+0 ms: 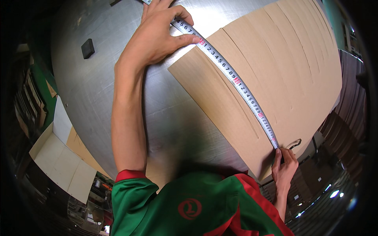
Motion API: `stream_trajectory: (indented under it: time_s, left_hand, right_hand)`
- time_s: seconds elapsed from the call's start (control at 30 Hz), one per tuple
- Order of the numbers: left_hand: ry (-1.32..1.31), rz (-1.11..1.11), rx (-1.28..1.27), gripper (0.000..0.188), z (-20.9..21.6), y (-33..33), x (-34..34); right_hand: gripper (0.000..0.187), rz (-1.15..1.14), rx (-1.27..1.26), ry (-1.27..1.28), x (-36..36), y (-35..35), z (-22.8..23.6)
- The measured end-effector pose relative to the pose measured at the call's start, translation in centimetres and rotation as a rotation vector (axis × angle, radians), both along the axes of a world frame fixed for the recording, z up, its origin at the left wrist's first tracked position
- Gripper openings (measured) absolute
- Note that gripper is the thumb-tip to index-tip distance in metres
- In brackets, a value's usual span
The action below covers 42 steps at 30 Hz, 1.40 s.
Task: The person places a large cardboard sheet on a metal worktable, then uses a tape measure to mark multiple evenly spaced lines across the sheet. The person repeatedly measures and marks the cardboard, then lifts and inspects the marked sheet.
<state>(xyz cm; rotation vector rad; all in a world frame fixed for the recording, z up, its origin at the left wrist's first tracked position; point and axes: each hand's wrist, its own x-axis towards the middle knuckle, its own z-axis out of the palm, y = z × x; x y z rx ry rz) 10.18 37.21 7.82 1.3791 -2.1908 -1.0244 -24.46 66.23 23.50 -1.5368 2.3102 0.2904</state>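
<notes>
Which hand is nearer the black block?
The left hand, on the tape measure's upper stretch, right of the black block. The right hand pinches the tape farther down, near the cardboard's lower corner.

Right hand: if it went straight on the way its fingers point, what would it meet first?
Beyond the measuring tape it already pinches, the right hand would likely meet the tan cardboard; its height above that surface is unclear in this view.

Left arm point(130, 114) stretched forward, left hand point(159, 33) spread, right hand point(285, 167) pinching, held nearer the body.
</notes>
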Motion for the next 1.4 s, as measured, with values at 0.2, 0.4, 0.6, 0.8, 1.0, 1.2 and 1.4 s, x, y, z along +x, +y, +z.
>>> stream_trajectory:
  time_s: [0.2, 0.4, 0.6, 0.8, 1.0, 1.2, 1.4]
  left_hand:
    - [0.024, 0.012, -0.009, 0.041, 0.2, 0.2, -0.1]
    - [-0.014, 0.013, 0.019, 0.041, 0.6, 0.0, -0.3]
    - [-0.067, 0.043, 0.076, 0.043, -0.3, 0.3, 0.1]
    - [-0.01, -0.008, -0.177, 0.039, -1.2, -0.3, 0.0]
    - [-0.161, -0.003, -0.176, 0.033, -1.4, 0.0, 0.9]
    - [-0.163, -0.039, -0.172, 0.032, -1.5, -0.4, 1.0]
    - [-0.172, -0.048, -0.18, 0.032, -1.4, -0.3, 0.9]
  right_hand:
    - [0.011, -0.015, 0.004, 0.004, 0.1, 0.0, 0.1]
    - [0.011, -0.028, 0.01, 0.008, 0.3, -0.1, 0.2]
    - [0.011, 0.041, -0.021, 0.018, 0.6, -0.2, -0.1]
    - [0.008, 0.072, -0.012, 0.079, 1.2, 0.8, -0.1]
    - [0.014, 0.094, -0.02, 0.095, 2.0, 2.4, 0.0]
    - [0.016, 0.094, -0.047, 0.098, 3.0, 3.0, -0.4]
    - [0.02, 0.101, -0.007, 0.116, 3.3, 3.5, -0.6]
